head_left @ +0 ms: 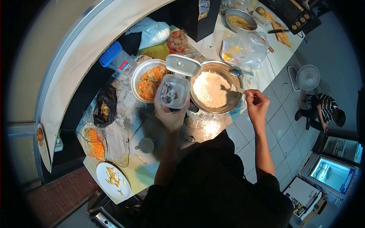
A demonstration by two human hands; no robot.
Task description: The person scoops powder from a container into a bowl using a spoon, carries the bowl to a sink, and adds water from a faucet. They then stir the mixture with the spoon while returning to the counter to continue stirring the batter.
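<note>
You hold a tub [174, 91] and a spoon [236, 89] at the flour bowl [216, 89].
Left hand [170, 116] fingers grasp the open tub; right hand [257, 104] fingers pinch the spoon over the flour.

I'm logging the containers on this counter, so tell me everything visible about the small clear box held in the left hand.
The clear plastic box is squarish with rounded corners. Its white hinged lid stands open. The left hand holds it from below, tilted, above the counter between the shredded vegetable bowl and the flour bowl. Its dark contents are unclear.
</note>
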